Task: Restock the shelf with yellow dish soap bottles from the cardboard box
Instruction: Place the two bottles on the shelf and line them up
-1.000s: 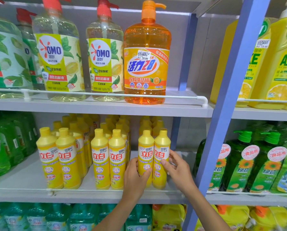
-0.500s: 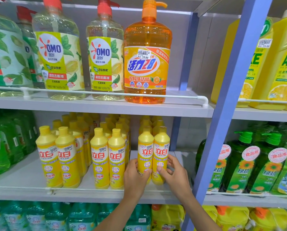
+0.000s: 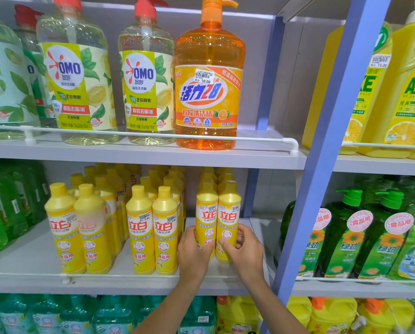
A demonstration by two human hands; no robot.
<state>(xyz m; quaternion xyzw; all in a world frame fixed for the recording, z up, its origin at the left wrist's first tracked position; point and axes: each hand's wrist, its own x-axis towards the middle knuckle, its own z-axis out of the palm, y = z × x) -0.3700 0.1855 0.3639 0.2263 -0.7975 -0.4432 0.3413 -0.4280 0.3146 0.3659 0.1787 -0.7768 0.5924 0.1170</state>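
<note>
Rows of yellow dish soap bottles stand on the middle shelf (image 3: 33, 266). The right-hand pair is in front: a left bottle (image 3: 206, 213) and a right bottle (image 3: 228, 213), upright and side by side. My left hand (image 3: 193, 249) grips the lower body of the left bottle. My right hand (image 3: 243, 249) grips the lower body of the right bottle, fingers curled round its side. More yellow bottles (image 3: 141, 227) stand in pairs to the left. The cardboard box is out of view.
A blue upright post (image 3: 322, 165) rises right beside my right hand. Green bottles (image 3: 360, 237) fill the bay beyond it and the far left. Large pump bottles (image 3: 209, 80) stand on the shelf above. A white rail (image 3: 153, 135) edges that shelf.
The pair of bottles has slid a little further back on the shelf, and both hands have shifted lower on them. The view has tilted slightly up.
</note>
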